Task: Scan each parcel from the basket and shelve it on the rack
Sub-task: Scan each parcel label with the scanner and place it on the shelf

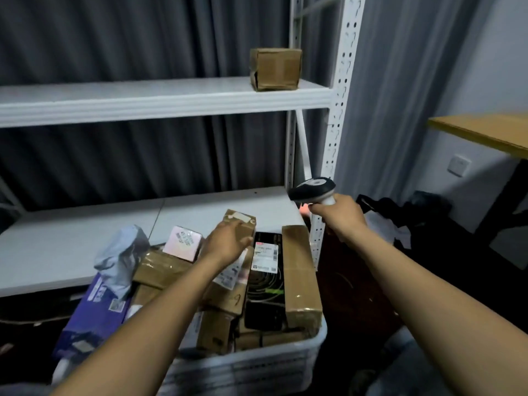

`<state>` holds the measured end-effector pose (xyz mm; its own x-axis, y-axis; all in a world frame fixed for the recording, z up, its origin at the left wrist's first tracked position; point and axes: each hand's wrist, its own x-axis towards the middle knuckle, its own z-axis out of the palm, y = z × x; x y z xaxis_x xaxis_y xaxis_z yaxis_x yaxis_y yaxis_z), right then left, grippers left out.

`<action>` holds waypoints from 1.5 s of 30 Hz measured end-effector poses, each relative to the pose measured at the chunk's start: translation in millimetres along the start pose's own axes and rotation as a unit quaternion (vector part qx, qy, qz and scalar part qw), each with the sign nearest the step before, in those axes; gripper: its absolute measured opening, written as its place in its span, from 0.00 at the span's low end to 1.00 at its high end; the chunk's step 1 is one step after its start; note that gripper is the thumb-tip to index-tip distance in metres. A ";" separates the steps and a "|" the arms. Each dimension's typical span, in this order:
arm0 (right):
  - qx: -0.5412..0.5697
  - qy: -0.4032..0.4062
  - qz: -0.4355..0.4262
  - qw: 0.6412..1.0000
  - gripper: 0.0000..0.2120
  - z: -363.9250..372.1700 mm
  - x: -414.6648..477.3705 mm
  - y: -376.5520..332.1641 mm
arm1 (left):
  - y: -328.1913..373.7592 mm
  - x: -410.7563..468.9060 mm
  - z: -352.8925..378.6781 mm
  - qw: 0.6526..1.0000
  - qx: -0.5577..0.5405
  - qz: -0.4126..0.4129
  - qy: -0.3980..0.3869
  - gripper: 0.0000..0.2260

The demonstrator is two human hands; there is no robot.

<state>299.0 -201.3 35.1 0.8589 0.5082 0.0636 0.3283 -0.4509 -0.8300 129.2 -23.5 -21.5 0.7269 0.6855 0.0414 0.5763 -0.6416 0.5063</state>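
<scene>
Left hand (227, 242) is wrapped over the upper end of a tall, narrow cardboard parcel (230, 295), which stands on end in the white basket (257, 367), lower centre of frame. Right hand (340, 215) clamps the scanner (313, 190) handle, right of centre. The parcel looks stiff and light, and its tape is likely slick. Best hold is across the narrow sides near the top, with the label left uncovered.

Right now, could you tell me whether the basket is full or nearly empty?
Full: the white basket is heaped with parcels above its rim; the left hand grips one brown box.
</scene>
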 end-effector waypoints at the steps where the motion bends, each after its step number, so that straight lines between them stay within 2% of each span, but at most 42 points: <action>1: -0.022 -0.011 0.003 1.000 0.09 -0.4 -6.5 10.8 | 2.1 -10.7 14.7 1.000 -0.013 -0.004 -0.019 0.26; 5: -0.096 -0.054 0.013 0.994 0.13 -2.1 -19.5 51.5 | 14.2 -38.8 67.5 0.996 -0.049 -0.010 -0.079 0.27; 9: -0.118 -0.055 0.040 0.991 0.12 1.4 -18.6 87.9 | 30.5 -46.7 111.0 0.990 -0.054 -0.017 -0.129 0.32; 15: -0.071 -0.059 0.083 0.992 0.12 8.8 -10.5 127.0 | 62.1 -45.8 150.2 0.982 0.040 -0.083 -0.163 0.47; 17: -0.043 -0.056 0.088 0.994 0.10 12.9 -5.8 132.1 | 66.2 -43.2 157.5 0.980 0.044 -0.110 -0.163 0.48; 21: 0.037 -0.053 0.102 0.993 0.08 23.8 -2.0 132.0 | 58.3 -32.5 159.8 0.981 -0.046 -0.163 -0.097 0.44; 24: 0.098 -0.038 0.119 0.987 0.09 30.8 -2.4 131.8 | 63.9 -36.5 163.7 0.982 -0.012 -0.154 -0.105 0.45; 26: 0.110 -0.029 0.124 0.986 0.08 33.5 -3.1 131.1 | 73.2 -42.7 168.5 0.982 0.027 -0.142 -0.119 0.49; 28: 0.118 -0.028 0.127 0.984 0.09 33.7 -4.1 129.6 | 78.5 -45.7 170.9 0.982 0.021 -0.145 -0.123 0.50; 32: 0.167 -0.031 0.139 0.976 0.09 29.0 -4.2 126.1 | 70.4 -38.3 158.9 0.965 -0.134 -0.196 -0.110 0.49; 34: 0.203 -0.031 0.147 0.967 0.09 27.2 -4.6 122.7 | 60.3 -39.8 146.8 0.935 -0.272 -0.209 -0.094 0.46; 37: 0.256 -0.044 0.153 0.954 0.09 25.4 -9.1 113.2 | 45.5 -48.9 132.1 0.872 -0.431 -0.214 -0.093 0.34; 42: 0.313 -0.077 0.159 0.933 0.06 31.9 -16.3 100.7 | 22.2 -56.0 115.9 0.801 -0.547 -0.207 -0.127 0.26; 45: 0.346 -0.083 0.164 0.920 0.05 39.7 -20.7 95.7 | 11.2 -57.6 107.3 0.795 -0.560 -0.190 -0.137 0.25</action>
<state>297.1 -225.8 -67.6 0.7765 0.5590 -0.2908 -0.3154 -0.0547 -0.9474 133.9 -107.1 -110.6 0.7218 0.5580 -0.4094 0.1907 0.4082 0.8927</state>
